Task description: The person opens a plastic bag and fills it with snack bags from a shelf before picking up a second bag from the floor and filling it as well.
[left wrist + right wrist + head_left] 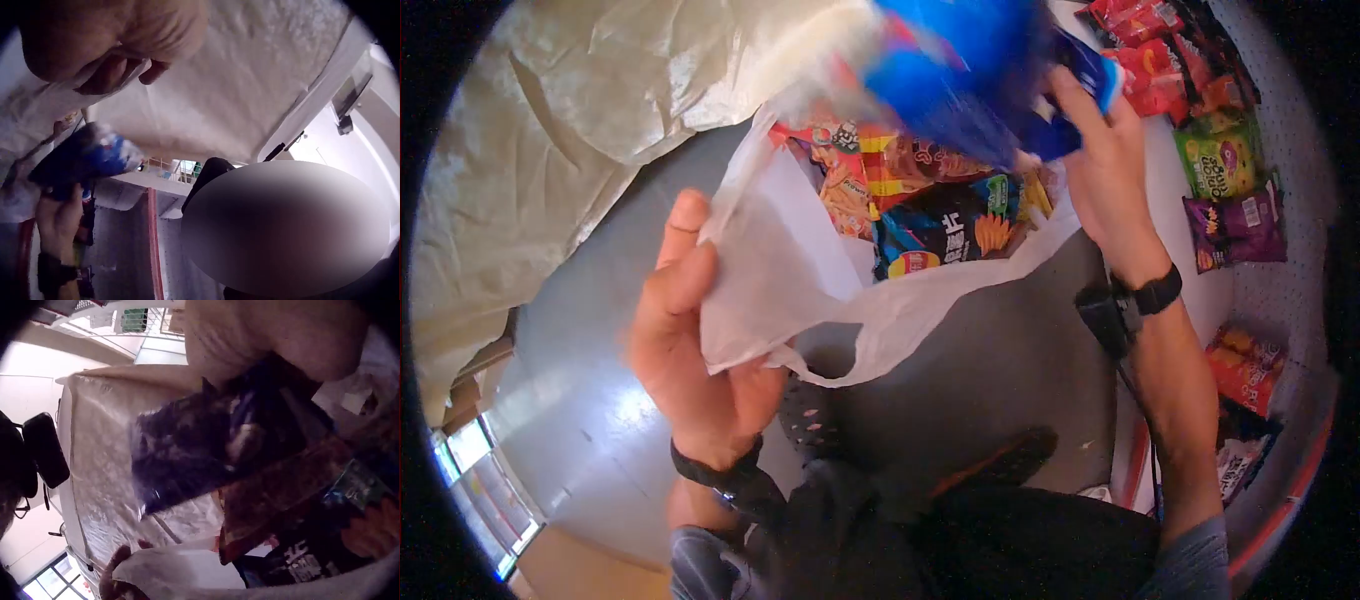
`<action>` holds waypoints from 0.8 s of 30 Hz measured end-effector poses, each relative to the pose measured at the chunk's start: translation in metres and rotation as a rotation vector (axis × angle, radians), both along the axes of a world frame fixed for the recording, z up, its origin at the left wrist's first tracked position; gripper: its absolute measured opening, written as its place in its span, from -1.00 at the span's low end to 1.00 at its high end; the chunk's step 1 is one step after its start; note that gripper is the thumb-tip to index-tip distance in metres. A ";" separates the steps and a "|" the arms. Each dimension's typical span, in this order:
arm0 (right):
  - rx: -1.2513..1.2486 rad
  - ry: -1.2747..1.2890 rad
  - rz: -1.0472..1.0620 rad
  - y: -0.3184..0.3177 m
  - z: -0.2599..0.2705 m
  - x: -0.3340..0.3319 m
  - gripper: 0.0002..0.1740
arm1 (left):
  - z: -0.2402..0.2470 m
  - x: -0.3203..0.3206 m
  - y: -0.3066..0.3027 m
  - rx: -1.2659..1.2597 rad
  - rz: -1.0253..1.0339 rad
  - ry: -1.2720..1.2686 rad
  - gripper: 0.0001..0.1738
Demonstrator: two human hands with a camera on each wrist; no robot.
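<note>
In the head view my left hand [685, 365] holds one side of a white plastic carrier bag [925, 310], thumb raised and the other fingers behind the film. Over the bag's mouth, my right hand [1108, 185] grips a shiny blue snack packet [970, 85], blurred in this view. Inside the bag lie a black and blue chip packet [950, 235] and an orange prawn snack packet [845, 195], among several others. The right wrist view shows the blue packet [187, 444] hanging below the right hand [275, 337], overlapping the packets in the bag.
At the right, a shelf bears red packets [1145, 65], a green packet [1220, 165], a purple packet [1238, 228] and an orange-red packet [1248, 370]. A creased beige sheet [560, 130] hangs at upper left. A dark shoe [1005, 460] stands on the grey floor [610, 370].
</note>
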State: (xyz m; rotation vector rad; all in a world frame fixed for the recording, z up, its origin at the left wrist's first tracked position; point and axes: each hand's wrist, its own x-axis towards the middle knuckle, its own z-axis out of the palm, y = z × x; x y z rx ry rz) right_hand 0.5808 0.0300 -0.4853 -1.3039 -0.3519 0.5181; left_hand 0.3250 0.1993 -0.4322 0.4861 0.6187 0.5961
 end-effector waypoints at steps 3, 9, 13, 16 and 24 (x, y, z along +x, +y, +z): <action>-0.520 -0.410 0.149 0.016 -0.006 -0.010 -0.52 | -0.007 -0.007 0.000 -0.016 -0.069 -0.128 -0.66; -0.472 -0.551 0.431 0.016 0.002 -0.037 -0.47 | -0.006 -0.022 0.040 -0.041 -0.005 -0.184 -0.65; -0.690 -0.242 0.723 -0.001 0.028 -0.021 -0.52 | -0.002 -0.028 0.052 -0.059 0.067 -0.233 -0.68; -0.778 -0.545 0.776 -0.022 0.003 -0.004 -0.49 | -0.007 -0.034 0.056 -0.049 -0.020 -0.360 -0.67; -0.539 -0.815 -0.005 -0.054 -0.029 0.050 -0.74 | 0.000 -0.030 0.042 0.239 0.013 0.006 -0.61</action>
